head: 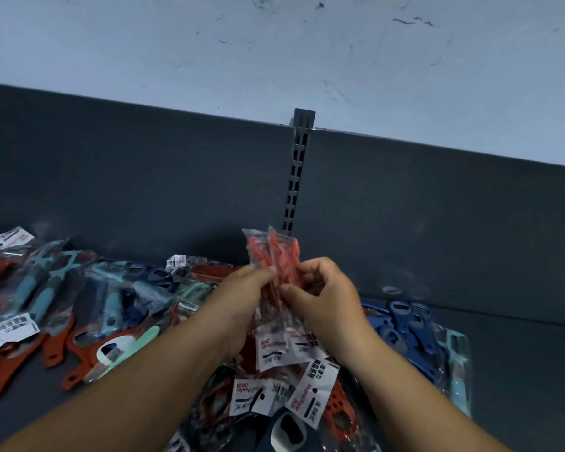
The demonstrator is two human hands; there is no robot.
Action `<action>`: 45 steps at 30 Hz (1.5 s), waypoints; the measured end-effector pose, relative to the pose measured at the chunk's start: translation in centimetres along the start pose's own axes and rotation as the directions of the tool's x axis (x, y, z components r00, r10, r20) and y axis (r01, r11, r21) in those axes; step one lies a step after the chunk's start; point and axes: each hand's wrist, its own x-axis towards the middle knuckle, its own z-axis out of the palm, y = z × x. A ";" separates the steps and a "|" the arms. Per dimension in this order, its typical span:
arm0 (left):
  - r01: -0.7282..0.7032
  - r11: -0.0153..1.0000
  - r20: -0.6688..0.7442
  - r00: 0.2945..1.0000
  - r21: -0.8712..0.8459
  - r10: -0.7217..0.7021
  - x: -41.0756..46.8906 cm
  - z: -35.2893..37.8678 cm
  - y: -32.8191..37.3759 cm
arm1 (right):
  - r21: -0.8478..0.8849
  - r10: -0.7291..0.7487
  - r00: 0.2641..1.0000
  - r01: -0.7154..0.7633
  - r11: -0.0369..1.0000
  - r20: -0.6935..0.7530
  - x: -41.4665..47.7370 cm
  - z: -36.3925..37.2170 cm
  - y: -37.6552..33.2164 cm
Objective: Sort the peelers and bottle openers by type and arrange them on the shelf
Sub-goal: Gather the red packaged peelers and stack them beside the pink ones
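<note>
Hands (242, 298) (323, 298) hold upright red bagged peelers (276, 256); white labels.

Peeler label (248, 398) — "Peeler 2026"

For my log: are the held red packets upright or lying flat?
Upright: left hand and right hand hold the red packets standing on end.

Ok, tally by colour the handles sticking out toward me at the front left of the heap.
Orange-red handles: 3
Mint handle: 1
Total: 4
Left out: the orange packets gripped by the left hand and right hand, and the rest of the heap, which overlaps too much to count.
</note>
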 end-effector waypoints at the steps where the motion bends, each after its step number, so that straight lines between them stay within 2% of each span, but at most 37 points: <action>1: 0.007 1.000 0.018 1.000 0.005 -0.007 0.0 0.1 0.1 | -0.065 -0.008 1.000 0.007 0.998 -0.016 0.1 0.0 0.2; 4: -0.042 0.996 0.051 0.998 0.083 0.038 0.2 0.4 -0.1 | -0.213 -0.074 0.997 0.069 0.975 -0.017 -0.3 -0.1 0.2; 8: -0.038 0.990 0.011 0.999 0.132 0.037 0.4 0.6 -0.1 | -0.162 -0.112 0.989 0.126 0.979 0.098 -0.7 -0.6 -0.4; 10: 0.004 0.991 -0.011 1.000 0.137 -0.003 0.5 0.4 -0.1 | -0.101 -0.103 0.994 0.105 0.989 0.028 0.4 -1.8 0.0; 11: 0.021 0.989 -0.022 1.000 0.145 -0.018 0.5 0.1 -0.1 | -0.110 -0.090 0.995 0.085 0.990 -0.039 1.2 -2.7 0.6; 13: 0.043 0.986 -0.045 0.998 0.160 -0.037 0.6 -0.2 -0.2 | -0.253 -0.040 0.992 0.007 0.967 -0.124 2.8 -4.7 2.2; 15: 0.054 0.986 -0.060 0.997 0.155 -0.045 0.8 -0.3 -0.3 | -0.467 0.058 0.995 -0.088 0.880 -0.079 4.0 -6.2 4.0; 17: 0.065 0.987 -0.062 0.996 0.144 -0.057 0.8 -0.3 -0.4 | -0.601 0.154 0.988 -0.107 0.792 0.027 4.6 -6.7 5.3; 21: 0.076 0.986 -0.060 0.996 0.147 -0.068 0.7 -0.2 -0.5 | -0.694 0.258 0.948 -0.057 0.718 0.188 5.3 -5.9 6.4; 29: 0.086 0.982 -0.052 0.996 0.165 -0.079 0.7 -0.3 -0.9 | -0.751 0.277 0.951 -0.080 0.655 0.140 6.7 -4.9 7.2; 32: 0.086 0.981 -0.053 0.996 0.175 -0.078 0.6 -0.3 -0.8 | -0.716 0.263 0.954 -0.084 0.693 0.143 6.8 -5.0 7.6; 34: 0.082 0.982 -0.048 0.996 0.170 -0.074 0.5 -0.3 -0.7 | -0.619 0.176 0.976 -0.062 0.783 0.125 6.7 -5.2 7.7; 38: 0.059 0.984 -0.040 0.998 0.171 -0.053 0.3 0.0 -0.5 | -0.264 -0.062 0.992 0.031 0.964 -0.112 6.2 -5.3 5.8; 41: 0.040 0.984 -0.024 0.999 0.173 -0.036 0.6 0.1 -0.6 | -0.060 -0.127 0.973 0.118 0.991 -0.193 5.7 -5.2 3.2; 45: 0.015 0.984 -0.017 1.000 0.176 -0.012 0.9 0.4 -0.7 | 0.101 -0.131 0.982 0.145 0.984 -0.136 4.5 -4.6 -0.3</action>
